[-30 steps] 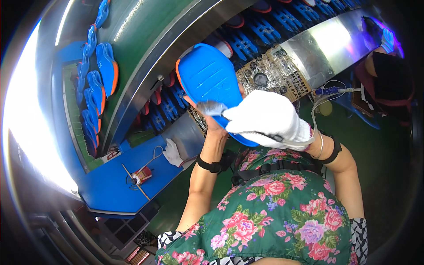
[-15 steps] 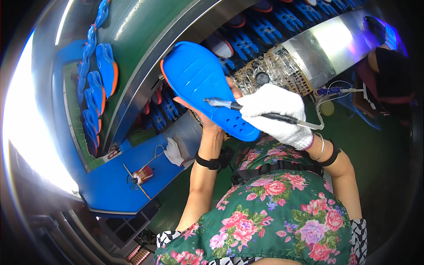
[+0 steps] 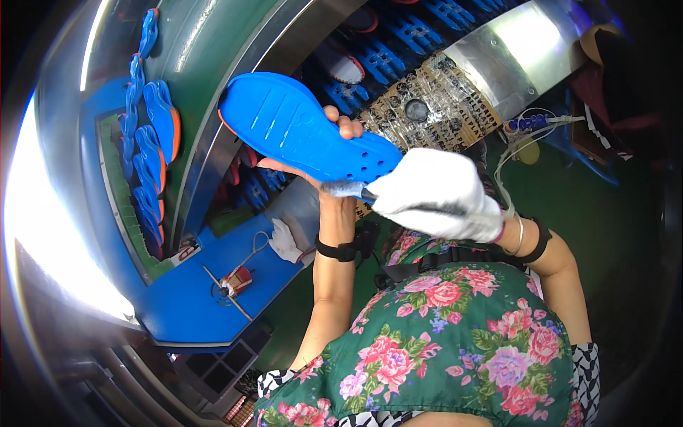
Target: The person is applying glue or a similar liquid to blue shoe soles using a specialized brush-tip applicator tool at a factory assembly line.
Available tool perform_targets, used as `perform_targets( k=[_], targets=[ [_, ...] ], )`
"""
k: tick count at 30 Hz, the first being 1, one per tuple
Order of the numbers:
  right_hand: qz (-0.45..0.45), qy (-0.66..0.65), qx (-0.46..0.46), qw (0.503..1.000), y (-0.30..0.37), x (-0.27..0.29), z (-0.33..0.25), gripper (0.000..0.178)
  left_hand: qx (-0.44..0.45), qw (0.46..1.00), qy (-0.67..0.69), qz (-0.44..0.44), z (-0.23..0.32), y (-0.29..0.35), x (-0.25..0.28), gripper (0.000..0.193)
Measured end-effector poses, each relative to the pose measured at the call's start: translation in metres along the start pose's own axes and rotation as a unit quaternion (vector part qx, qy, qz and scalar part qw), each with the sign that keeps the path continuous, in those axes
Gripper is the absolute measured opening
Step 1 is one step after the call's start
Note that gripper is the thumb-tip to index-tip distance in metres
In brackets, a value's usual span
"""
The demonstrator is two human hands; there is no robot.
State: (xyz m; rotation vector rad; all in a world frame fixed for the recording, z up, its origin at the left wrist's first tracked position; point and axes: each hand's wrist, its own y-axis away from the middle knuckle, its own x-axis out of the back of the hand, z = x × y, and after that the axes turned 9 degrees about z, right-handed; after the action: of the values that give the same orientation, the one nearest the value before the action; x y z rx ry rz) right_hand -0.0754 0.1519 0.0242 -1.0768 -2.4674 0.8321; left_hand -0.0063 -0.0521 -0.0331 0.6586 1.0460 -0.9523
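Single head-worn fisheye view, looking steeply down from close above the person's own chest and forearms, fingers of the left hand (image 3: 334, 153) near frame centre, blue workbench (image 3: 206, 299) below-left of them, straight edges bowing toward the dark rim.

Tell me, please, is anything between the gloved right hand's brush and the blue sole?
Nothing visible: the right hand holds the brush with its tip against the blue sole's lower edge, while the bare left hand supports it underneath.

Your sole (image 3: 306, 135) is bright blue, grooved and dotted with small holes, held tilted with its underside facing you. Your brush (image 3: 348, 189) touches its lower edge near the heel.
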Motion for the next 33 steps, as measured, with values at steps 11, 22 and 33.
perform_targets(
  k=[11,22,33],
  targets=[
    [-0.003,-0.082,-0.057,0.995,0.013,0.005,-0.002,0.02,0.036,0.999,0.005,0.037,0.006,0.003,0.015,0.121],
    [-0.028,-0.137,-0.146,0.979,0.016,0.006,0.006,0.014,0.136,0.99,0.021,0.009,0.014,-0.008,-0.006,0.124],
    [-0.08,-0.006,-0.005,0.997,0.017,0.009,0.01,0.023,0.217,0.967,-0.134,0.01,0.026,-0.023,0.001,0.125]
  ],
)
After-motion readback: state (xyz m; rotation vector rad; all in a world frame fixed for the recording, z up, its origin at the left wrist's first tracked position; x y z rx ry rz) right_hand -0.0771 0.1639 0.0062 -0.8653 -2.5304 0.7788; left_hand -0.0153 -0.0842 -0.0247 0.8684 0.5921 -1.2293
